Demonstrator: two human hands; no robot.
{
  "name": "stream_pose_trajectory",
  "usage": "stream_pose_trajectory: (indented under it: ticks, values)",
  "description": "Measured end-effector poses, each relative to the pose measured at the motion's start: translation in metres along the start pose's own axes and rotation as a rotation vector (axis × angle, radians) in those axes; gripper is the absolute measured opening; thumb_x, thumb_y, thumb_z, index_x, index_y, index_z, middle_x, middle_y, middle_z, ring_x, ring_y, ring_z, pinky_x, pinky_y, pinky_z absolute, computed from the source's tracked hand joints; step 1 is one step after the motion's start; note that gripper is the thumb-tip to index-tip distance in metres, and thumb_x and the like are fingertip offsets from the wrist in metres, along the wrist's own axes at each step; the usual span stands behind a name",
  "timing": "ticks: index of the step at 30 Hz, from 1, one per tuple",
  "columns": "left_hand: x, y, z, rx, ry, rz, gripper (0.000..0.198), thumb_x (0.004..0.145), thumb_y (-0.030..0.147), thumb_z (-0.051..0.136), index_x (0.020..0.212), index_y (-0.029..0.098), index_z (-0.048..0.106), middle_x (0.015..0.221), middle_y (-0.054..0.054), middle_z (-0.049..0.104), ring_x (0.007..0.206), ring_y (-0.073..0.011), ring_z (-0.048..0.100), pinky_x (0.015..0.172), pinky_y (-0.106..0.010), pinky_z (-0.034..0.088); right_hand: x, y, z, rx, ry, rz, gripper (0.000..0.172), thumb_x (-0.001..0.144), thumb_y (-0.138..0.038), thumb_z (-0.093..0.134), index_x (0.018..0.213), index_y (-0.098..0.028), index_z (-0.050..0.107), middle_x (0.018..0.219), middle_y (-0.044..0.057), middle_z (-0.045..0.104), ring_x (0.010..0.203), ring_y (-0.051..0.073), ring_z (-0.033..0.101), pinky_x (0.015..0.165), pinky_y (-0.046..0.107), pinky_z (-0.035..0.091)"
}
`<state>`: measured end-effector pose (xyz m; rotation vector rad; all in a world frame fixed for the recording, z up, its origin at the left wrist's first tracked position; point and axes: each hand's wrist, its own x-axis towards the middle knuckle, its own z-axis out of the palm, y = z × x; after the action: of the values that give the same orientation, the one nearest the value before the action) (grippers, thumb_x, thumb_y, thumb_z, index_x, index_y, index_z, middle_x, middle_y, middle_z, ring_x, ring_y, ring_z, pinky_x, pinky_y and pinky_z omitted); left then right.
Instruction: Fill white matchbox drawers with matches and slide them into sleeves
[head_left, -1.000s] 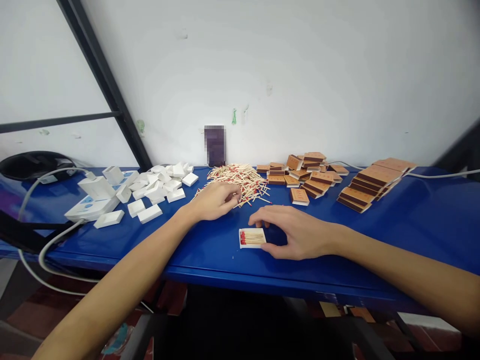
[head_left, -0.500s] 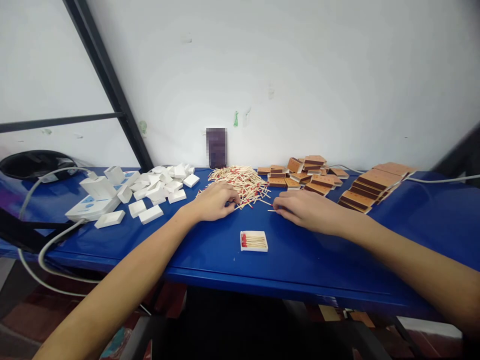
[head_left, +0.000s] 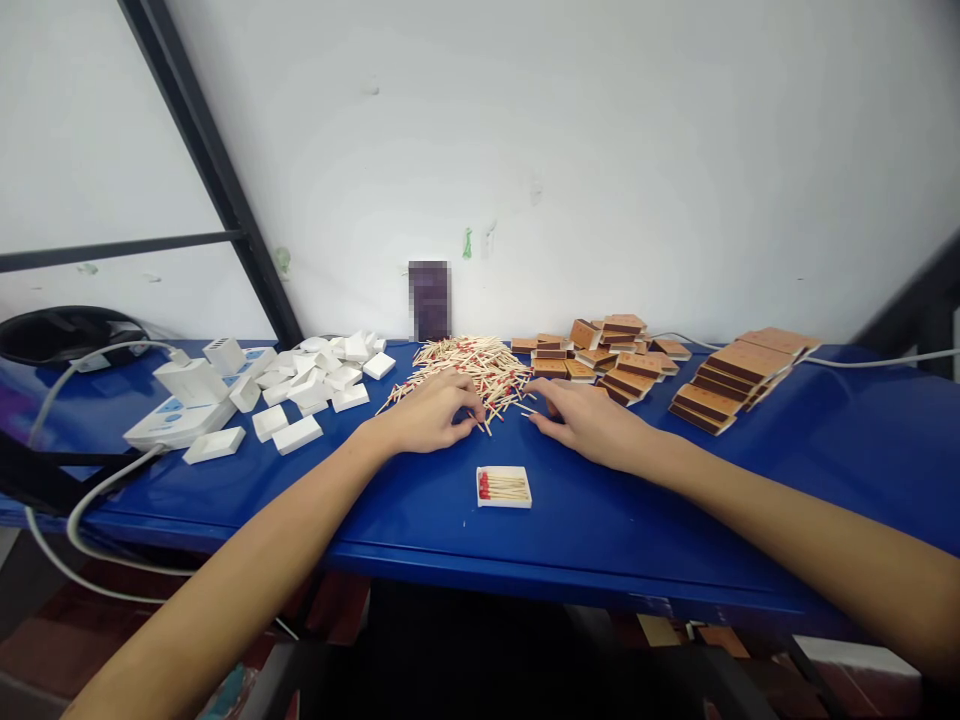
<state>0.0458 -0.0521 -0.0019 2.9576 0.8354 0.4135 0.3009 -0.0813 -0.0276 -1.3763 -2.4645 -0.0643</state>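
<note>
My left hand (head_left: 433,412) is at the near edge of a heap of loose red-tipped matches (head_left: 480,358). Its thumb and fingers are closed in a pinch on matches, whose thin sticks show at the fingertips. From the right, my right hand (head_left: 589,418) reaches the same heap, index finger stretched towards it. A pale match end (head_left: 528,409) pokes out between its thumb and fingers; the rest is hidden. Nearer to me, a white matchbox tray (head_left: 504,503) lies flat, holding a layer of matches (head_left: 508,486) with heads to the left.
White matchbox trays (head_left: 298,434) are piled on the left beside a power strip (head_left: 180,420) with cables. Brown matchbox sleeves (head_left: 637,364) lie in a heap on the right, with stacked ones (head_left: 750,360) farther right. A dark pixelated rectangle (head_left: 430,300) stands against the wall.
My right hand has moved left to the heap, its index finger extending, and the match end at its fingers has moved with it. My left hand stays at the heap, still pinching.
</note>
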Motion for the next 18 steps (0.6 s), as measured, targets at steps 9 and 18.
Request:
stream_pose_trajectory:
  ticks: [9, 18]
  values:
    - [0.002, -0.002, 0.004, -0.027, -0.004, 0.037, 0.021, 0.092, 0.021, 0.051, 0.104, 0.021, 0.068, 0.097, -0.006, 0.060, 0.098, -0.0213, 0.054, 0.090, -0.036, 0.041, 0.001, -0.005, -0.002, -0.025, 0.007, -0.078, 0.016, 0.093, -0.024, 0.050, 0.084, -0.018, 0.062, 0.089, 0.007, 0.063, 0.083, 0.021, 0.058, 0.071, 0.031, 0.038]
    - [0.002, -0.001, 0.004, -0.008, -0.014, 0.014, 0.016, 0.092, 0.023, 0.053, 0.098, 0.020, 0.068, 0.094, -0.005, 0.062, 0.094, -0.0206, 0.055, 0.087, -0.035, 0.041, -0.003, -0.011, -0.009, -0.014, -0.032, -0.039, 0.026, 0.098, -0.033, 0.044, 0.087, -0.018, 0.061, 0.072, 0.004, 0.064, 0.067, 0.018, 0.057, 0.065, 0.030, 0.035]
